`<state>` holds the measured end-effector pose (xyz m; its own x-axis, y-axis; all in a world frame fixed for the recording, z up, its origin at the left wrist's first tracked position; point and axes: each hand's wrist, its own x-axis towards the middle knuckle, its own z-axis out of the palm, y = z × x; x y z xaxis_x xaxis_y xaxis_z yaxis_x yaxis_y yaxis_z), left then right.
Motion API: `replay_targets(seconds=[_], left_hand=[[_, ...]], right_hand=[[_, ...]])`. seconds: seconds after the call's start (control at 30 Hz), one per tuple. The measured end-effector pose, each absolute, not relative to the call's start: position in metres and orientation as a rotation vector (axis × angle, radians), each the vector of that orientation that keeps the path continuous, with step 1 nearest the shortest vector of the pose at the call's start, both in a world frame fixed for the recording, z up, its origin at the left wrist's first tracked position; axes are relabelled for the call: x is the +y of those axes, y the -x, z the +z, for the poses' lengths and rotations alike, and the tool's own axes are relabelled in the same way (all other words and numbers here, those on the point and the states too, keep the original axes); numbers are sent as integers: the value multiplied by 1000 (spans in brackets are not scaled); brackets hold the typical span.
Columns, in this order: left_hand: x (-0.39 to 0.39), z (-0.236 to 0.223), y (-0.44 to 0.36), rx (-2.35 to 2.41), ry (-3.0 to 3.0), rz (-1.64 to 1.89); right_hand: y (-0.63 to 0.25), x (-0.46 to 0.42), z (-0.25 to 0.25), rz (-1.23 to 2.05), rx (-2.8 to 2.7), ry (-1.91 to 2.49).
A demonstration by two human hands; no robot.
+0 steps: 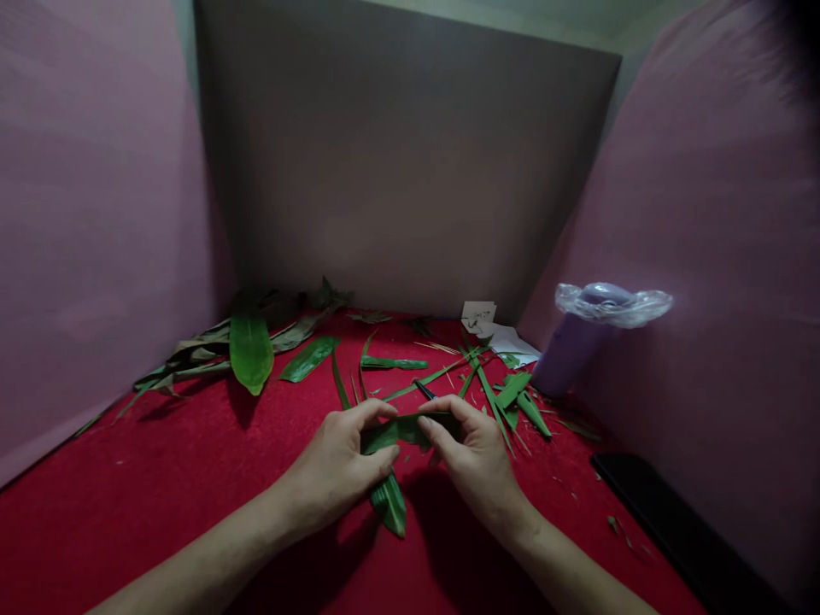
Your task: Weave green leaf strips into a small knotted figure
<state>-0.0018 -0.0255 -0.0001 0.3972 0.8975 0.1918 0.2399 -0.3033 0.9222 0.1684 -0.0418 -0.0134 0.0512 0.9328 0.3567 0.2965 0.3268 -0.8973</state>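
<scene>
Between my two hands a green leaf [407, 429] is stretched crosswise above the red cloth. My left hand [342, 453] pinches its left end between thumb and fingers. The right end is gripped by my right hand [474, 448], thumb in front and fingers behind. Below my left thumb hangs a pointed leaf end [389, 506]; whether it belongs to the same leaf I cannot tell. Just beyond my right fingers lies a small dark pointed tool [424, 390], partly hidden by the hand.
Broad leaves [251, 350] and dried leaves [198, 350] lie at the back left. Leaf strips [488, 389] and white papers [506, 342] are at the back right, beside a purple container [570, 354] with plastic wrap. A black flat object [666, 512] lies at right. Pink walls enclose both sides.
</scene>
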Motion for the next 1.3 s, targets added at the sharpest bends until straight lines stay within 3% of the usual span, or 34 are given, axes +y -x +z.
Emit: replay_targets(seconds=[0.4, 0.87, 1.13, 1.3], left_hand=[[-16, 8, 5, 999, -1511, 850], [-11, 9, 8, 1174, -1542, 822], [-2, 11, 7, 1183, -1340, 845], [4, 10, 9, 1183, -1235, 842]], right_hand=[[-174, -30, -16, 840, -1439, 1159], [-184, -32, -9, 446, -1874, 1265], [-187, -29, -8, 498, -1811, 1274], [-187, -25, -10, 721, -1662, 1332]])
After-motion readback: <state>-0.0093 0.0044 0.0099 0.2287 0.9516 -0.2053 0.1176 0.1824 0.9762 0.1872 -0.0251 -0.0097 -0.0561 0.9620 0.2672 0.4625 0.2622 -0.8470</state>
